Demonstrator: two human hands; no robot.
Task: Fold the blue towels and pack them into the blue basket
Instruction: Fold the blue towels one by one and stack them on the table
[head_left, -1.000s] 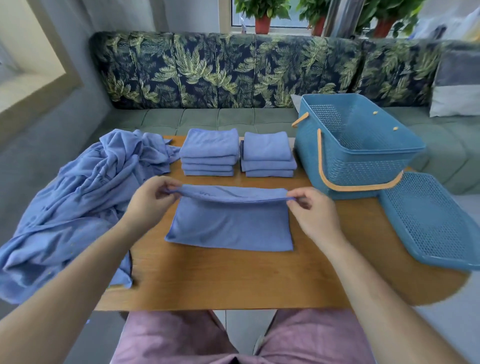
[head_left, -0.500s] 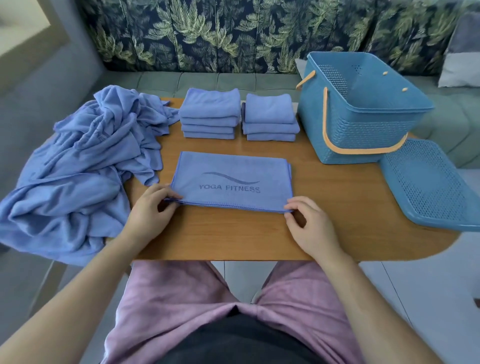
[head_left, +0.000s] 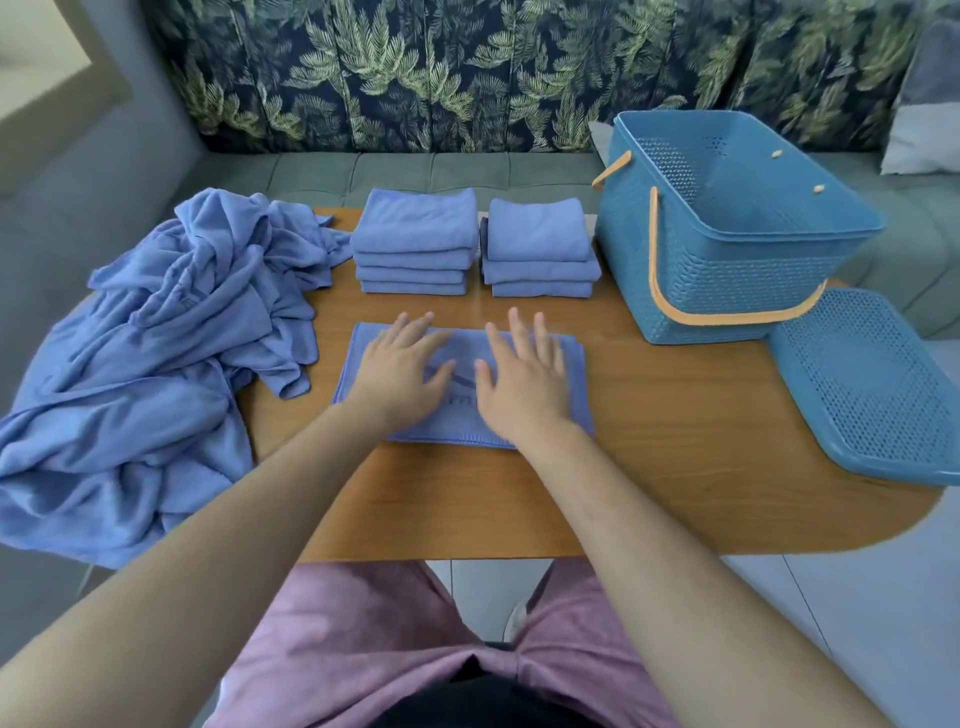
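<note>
Now the left hand (head_left: 402, 371) and right hand (head_left: 522, 376) lie flat, fingers straight and spread, pressing the half-folded towel (head_left: 576, 384) at the centre of the tabletop (head_left: 675, 441); neither grips anything. To smooth it well, I would sweep outward from the middle toward the short ends, keeping the near edges aligned before the next fold. The left stack (head_left: 415, 239) and right stack (head_left: 537, 236) sit just above it, with the blue basket (head_left: 727, 280) at upper right and its lid (head_left: 872, 389) beside it. The palms cover most of the towel's print. The unfolded heap (head_left: 156, 364) runs off the left edge, uncountable. The basket's floor is hidden behind its near wall.
</note>
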